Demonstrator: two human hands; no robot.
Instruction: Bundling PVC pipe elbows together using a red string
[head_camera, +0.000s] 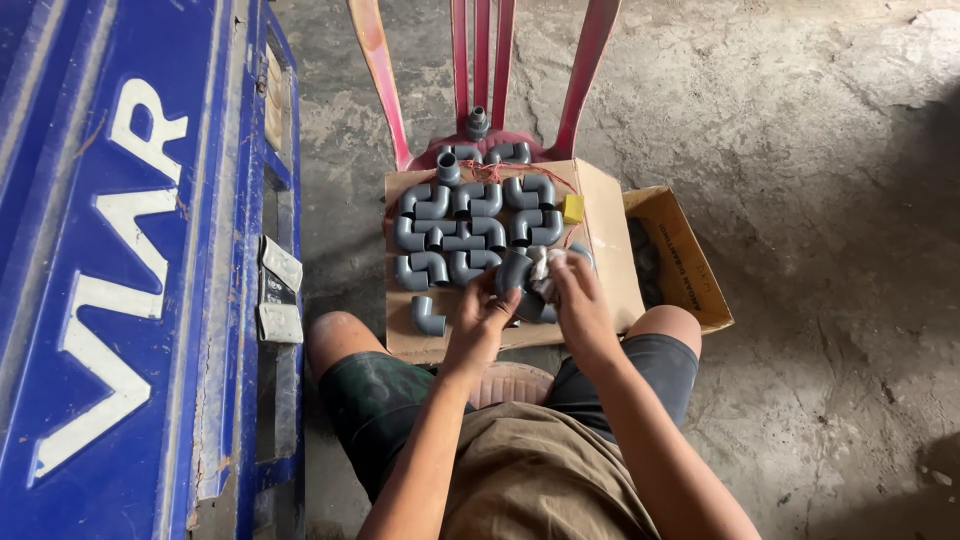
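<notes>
My left hand (482, 318) grips a grey plastic pipe elbow (517, 282) over a flat cardboard sheet (610, 260). Pressed against that elbow is a white cloth (545, 270), held by my right hand (580, 305). Several more grey elbows (460, 225) lie in rows on the cardboard, beyond my hands. One lone elbow (427, 317) sits left of my left hand. A small yellow block (573, 208) rests at the right of the rows.
The cardboard lies on a red plastic chair (480, 60) with a few grey fittings at its back. An open cardboard box (680, 260) stands at the right. A blue metal panel (130, 270) fills the left. Rough concrete floor (800, 150) surrounds everything. My knees flank the chair.
</notes>
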